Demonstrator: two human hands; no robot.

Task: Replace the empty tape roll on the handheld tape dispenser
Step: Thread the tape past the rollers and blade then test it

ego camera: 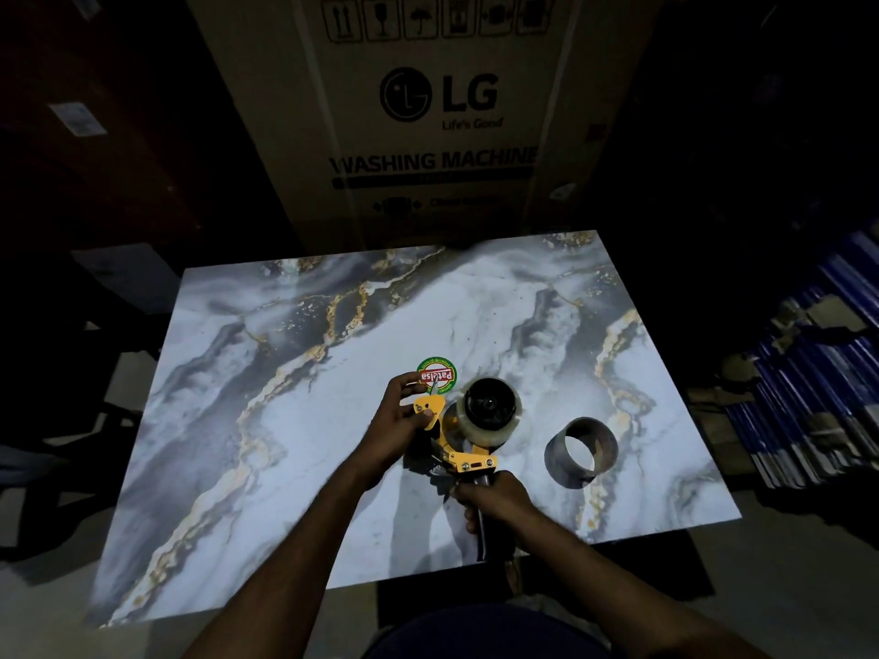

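A yellow handheld tape dispenser (468,456) is held above the marble-patterned table (285,420). A clear tape roll (490,413) sits on its black hub. My right hand (494,497) is closed around the dark handle at the bottom. My left hand (404,416) pinches the yellow front plate near the blade end. To the right of the dispenser, an empty brown cardboard core (581,451) lies on the table, apart from both hands.
A round green and red sticker label (436,374) lies just beyond my left hand. A large cardboard washing machine box (428,116) stands behind the table. Stacked blue material (818,397) lies on the floor to the right.
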